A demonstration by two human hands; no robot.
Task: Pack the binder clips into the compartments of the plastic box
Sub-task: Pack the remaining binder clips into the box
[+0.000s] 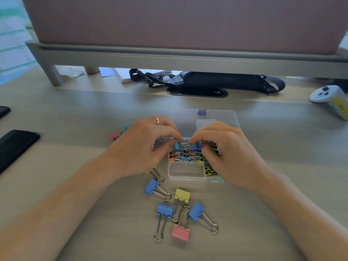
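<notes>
Two curled hands (143, 147) (229, 153) over plastic box (185, 178)

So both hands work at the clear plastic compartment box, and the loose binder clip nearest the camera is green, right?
Not quite. The head view shows that nearest loose binder clip is pink, not green. The left hand and right hand are both at the clear plastic compartment box.
</notes>
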